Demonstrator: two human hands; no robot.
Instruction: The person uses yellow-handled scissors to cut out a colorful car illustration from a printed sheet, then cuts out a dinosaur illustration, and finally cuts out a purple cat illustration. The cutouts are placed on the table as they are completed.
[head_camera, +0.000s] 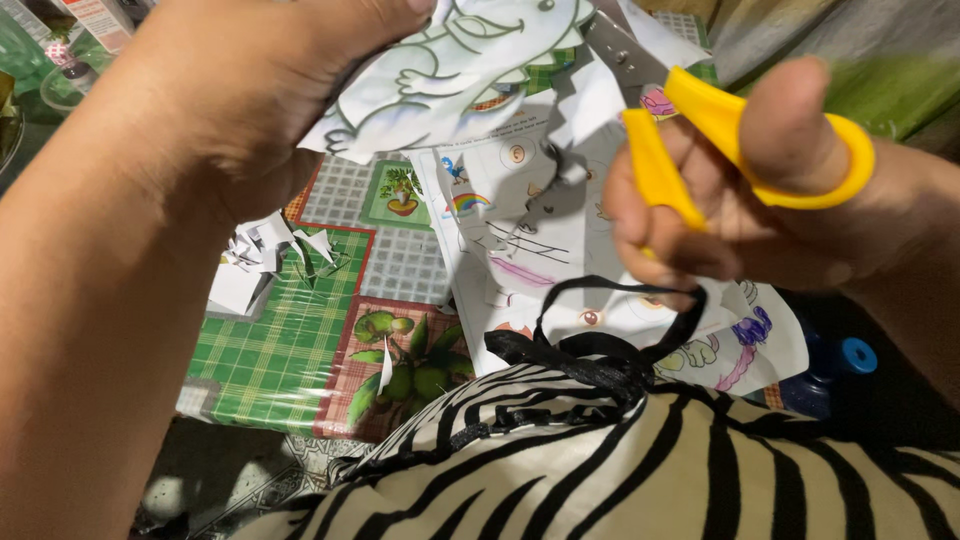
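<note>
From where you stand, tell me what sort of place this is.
Probably a home table used for paper crafts. A green plaid oilcloth with fruit pictures covers it, paper scraps and a colouring sheet lie on it, and the right hand works yellow scissors on a cartoon cut-out.

The scissors (735, 140) have smooth, glossy yellow plastic handles and dull grey metal blades. Just left of the scissors, the cut-out drawing (450, 70) is thin matt white paper. Below the scissors, the printed sheet (540, 250) is matt paper too. Farther left, the checked tablecloth (290, 340) looks like shiny, wrinkled plastic, strewn with paper scraps (255, 265).
</note>
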